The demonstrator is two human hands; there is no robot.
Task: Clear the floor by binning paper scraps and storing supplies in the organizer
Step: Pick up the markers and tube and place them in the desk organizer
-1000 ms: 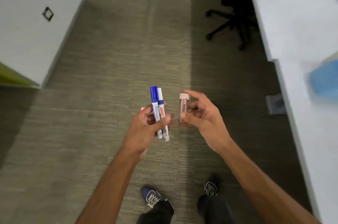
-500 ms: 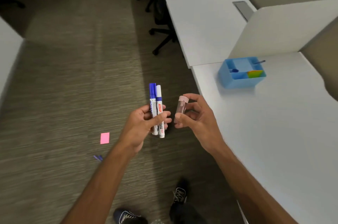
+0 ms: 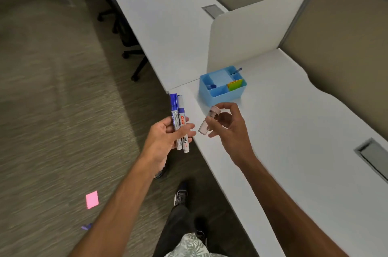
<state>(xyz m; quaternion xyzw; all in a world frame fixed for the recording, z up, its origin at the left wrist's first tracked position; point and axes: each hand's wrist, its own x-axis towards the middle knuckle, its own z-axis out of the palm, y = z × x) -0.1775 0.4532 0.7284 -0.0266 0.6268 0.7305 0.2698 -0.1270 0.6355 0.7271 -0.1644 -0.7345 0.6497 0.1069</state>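
My left hand grips two blue-capped whiteboard markers, held upright over the desk's front edge. My right hand pinches a small clear tube with a pink cap, tilted, just right of the markers. The blue organizer stands on the white desk a little beyond my right hand; it holds pens and coloured sticky notes. On the carpet at lower left lie a pink paper square and a small purple scrap.
A white divider panel rises behind the organizer. Office chair bases stand under the farther desk. A cable grommet sits in the desk at right. My legs and shoes are below, beside the desk edge.
My view has swung right and toward the desk. The organizer now sits closer to my hands. Both hands keep their hold, and the tube has tilted more.
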